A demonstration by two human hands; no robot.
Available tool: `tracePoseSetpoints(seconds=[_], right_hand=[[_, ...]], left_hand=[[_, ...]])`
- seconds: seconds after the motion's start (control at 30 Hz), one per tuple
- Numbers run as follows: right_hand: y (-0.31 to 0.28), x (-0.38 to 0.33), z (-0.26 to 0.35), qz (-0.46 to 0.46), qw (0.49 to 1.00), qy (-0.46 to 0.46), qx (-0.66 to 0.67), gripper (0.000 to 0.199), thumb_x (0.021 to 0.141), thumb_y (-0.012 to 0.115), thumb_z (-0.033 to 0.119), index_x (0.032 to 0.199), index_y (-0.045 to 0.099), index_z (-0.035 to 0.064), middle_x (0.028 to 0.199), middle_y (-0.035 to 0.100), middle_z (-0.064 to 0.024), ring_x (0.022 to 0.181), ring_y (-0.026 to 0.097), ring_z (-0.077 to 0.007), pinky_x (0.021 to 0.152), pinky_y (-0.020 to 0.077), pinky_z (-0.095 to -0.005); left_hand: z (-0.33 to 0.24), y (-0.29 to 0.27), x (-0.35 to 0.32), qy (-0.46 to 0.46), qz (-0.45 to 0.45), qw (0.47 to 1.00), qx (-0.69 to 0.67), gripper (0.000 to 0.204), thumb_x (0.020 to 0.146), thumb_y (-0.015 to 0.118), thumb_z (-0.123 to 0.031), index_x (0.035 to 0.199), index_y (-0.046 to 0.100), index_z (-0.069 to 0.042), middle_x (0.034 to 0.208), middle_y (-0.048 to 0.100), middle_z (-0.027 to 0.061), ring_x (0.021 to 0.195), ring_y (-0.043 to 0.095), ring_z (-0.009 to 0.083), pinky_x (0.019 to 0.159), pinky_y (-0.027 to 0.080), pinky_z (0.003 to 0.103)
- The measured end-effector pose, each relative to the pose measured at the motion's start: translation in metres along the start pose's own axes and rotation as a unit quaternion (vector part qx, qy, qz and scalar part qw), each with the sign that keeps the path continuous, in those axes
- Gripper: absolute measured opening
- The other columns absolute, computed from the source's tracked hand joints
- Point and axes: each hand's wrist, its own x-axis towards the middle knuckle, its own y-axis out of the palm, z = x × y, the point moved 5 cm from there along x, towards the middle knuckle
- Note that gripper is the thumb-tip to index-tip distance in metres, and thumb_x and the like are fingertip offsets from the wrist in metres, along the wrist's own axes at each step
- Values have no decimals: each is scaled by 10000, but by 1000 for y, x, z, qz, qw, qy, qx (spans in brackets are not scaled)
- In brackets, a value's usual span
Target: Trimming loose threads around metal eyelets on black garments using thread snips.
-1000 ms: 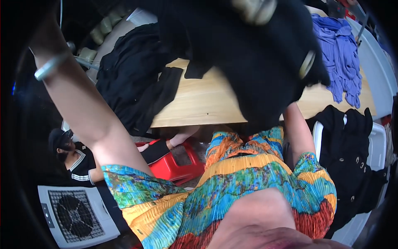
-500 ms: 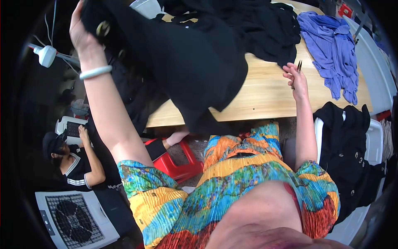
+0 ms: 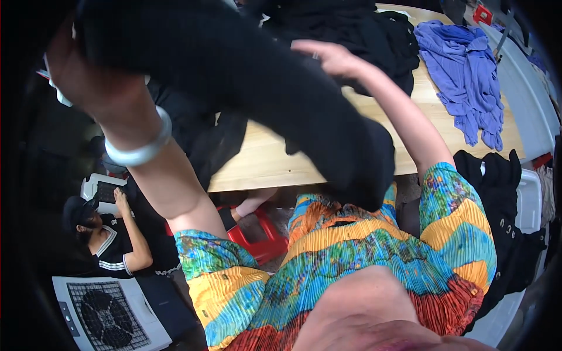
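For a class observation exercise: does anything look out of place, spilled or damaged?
Nothing stands out: purple clothing lies rumpled on the table, with no visible spill; the black garment in the left hand is too blurred to judge for damage.

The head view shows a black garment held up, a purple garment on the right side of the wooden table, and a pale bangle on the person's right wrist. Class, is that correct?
No: the head view shows the pale bangle on the left wrist. The black garment is held up, and the purple garment is on the wooden table.

Right fingers now farther left
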Motion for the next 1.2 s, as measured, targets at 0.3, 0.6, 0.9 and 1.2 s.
tracePoseSetpoints(seconds=[0.3, 0.6, 0.9, 1.2], right_hand=[[78, -44, -36, -92, 995, -20, -17, 112, 745, 463, 76, 818, 545, 52, 664, 533, -93, 643, 553, -176, 583, 432, -294], [-90, 1, 108, -156, 744, -127, 637, 127, 828, 411, 84, 862, 534, 78, 642, 480, 11, 559, 467, -97, 483, 392, -229], [-119, -45, 99, -377, 826, 52, 415, 136, 868, 446, 156, 896, 547, 70, 790, 568, -12, 721, 539, -114, 655, 452, -256], [-164, -125, 2, -423, 873, 156, 189, 181, 886, 420, 124, 992, 534, 31, 783, 573, -5, 689, 536, -68, 590, 409, -197]], left_hand=[[-25, -31, -27, -83, -68, 992, -67, 265, 844, 423, -181, 942, 601, -10, 938, 612, 142, 918, 587, 237, 860, 448, 373], [12, -100, -31, -148, -163, 964, -151, 152, 807, 506, -88, 872, 608, 4, 883, 624, 126, 849, 602, 235, 809, 479, 345], [76, -171, -47, -213, -229, 942, -119, 150, 822, 512, -129, 851, 613, -22, 882, 632, 100, 839, 603, 218, 794, 475, 330], [219, -42, -101, -360, -221, 905, -47, 132, 795, 555, -141, 860, 591, -31, 806, 615, 46, 736, 587, 132, 701, 483, 252]])
